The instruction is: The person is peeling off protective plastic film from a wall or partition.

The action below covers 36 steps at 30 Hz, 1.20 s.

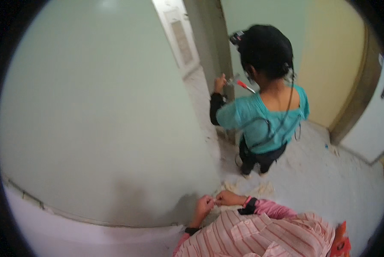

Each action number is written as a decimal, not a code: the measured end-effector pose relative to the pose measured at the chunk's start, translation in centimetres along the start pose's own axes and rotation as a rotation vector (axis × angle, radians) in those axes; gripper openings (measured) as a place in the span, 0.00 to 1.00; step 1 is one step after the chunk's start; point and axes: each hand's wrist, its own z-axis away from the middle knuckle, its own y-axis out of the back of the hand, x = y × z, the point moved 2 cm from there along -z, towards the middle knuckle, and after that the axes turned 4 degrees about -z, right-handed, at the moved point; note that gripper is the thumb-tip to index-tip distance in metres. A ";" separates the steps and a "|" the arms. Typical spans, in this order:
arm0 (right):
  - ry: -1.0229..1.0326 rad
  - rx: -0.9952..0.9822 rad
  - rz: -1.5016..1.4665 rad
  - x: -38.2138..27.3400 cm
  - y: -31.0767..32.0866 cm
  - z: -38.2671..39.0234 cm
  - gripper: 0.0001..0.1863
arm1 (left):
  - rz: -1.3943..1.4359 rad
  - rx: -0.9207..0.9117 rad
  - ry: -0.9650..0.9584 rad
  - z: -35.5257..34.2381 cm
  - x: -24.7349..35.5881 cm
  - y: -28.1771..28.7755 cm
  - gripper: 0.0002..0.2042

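My left hand [204,205] and my right hand [228,198] meet low in front of my striped shirt [243,231], fingertips nearly touching. The fingers of both are closed in a pinch. Something small and pale may be between them, but it is too small to make out. Dark bands circle both my wrists, over pink sleeves. The pale green wall [114,128] is just left of my hands.
A co-worker [265,120] in a teal top and black cap stands ahead, raising a red-handled tool [245,85] by a door frame [213,51]. Pale scraps [265,189] lie on the floor [320,184]. A white door [367,115] stands at right.
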 end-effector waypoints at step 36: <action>-0.155 0.996 -0.389 3.0 3.8 25.0 0.14 | 0.183 -0.781 -0.088 -1.8 12.7 -19.3 0.12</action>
